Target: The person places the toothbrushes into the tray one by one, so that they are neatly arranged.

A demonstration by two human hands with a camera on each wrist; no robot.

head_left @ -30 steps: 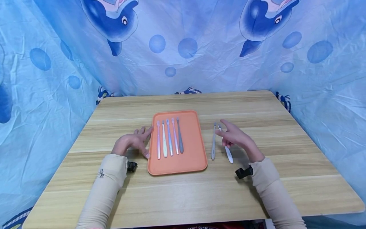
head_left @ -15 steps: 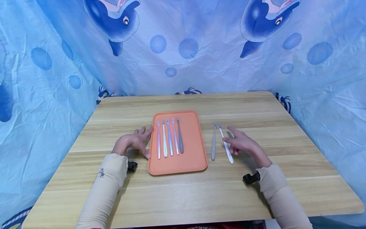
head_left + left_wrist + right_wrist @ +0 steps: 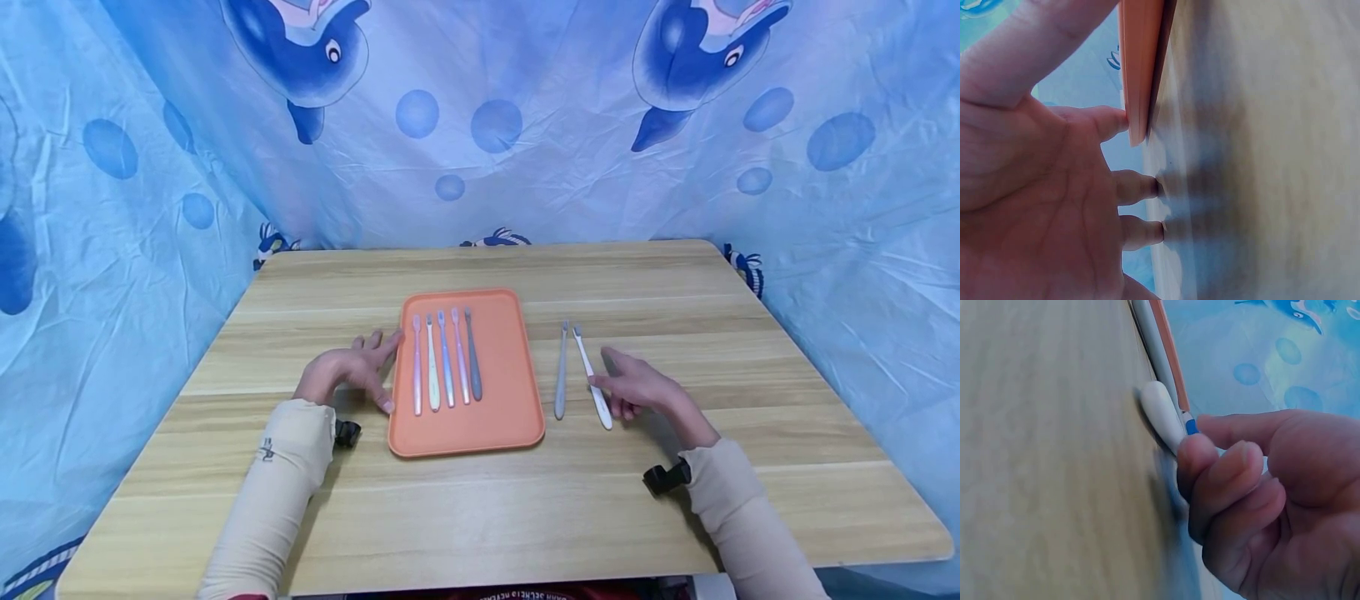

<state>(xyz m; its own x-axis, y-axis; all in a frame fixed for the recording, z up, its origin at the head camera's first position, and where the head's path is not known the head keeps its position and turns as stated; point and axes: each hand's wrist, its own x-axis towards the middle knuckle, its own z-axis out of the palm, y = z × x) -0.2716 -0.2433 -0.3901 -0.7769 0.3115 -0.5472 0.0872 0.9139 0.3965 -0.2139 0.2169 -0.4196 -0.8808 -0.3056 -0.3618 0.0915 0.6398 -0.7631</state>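
Note:
My left hand (image 3: 352, 371) spans the left side of the orange tray (image 3: 510, 417), fingers spread, with index fingertip and thumb at its rim. The left wrist view shows the index fingertip against the tray edge (image 3: 1138, 75). Several toothbrushes lie side by side in the tray, among them a dark grey one (image 3: 474, 367) rightmost and a pink one (image 3: 417, 367) leftmost. To the tray's right, a grey toothbrush (image 3: 561, 375) and a white toothbrush (image 3: 600, 404) lie on the table. Beside the white one is my right hand (image 3: 637, 387), thumb overlapping its handle, index finger apart, other fingers curled loosely.
The wooden table (image 3: 465, 533) extends around the tray on all sides. Behind it hangs a blue curtain (image 3: 562, 192) with dolphin prints. A black wrist camera (image 3: 666, 479) sits under the right wrist, near the tabletop.
My right hand has moved right and slightly toward me, off the gap between the two loose toothbrushes to the white one's right side. Left hand, tray and toothbrushes stay put.

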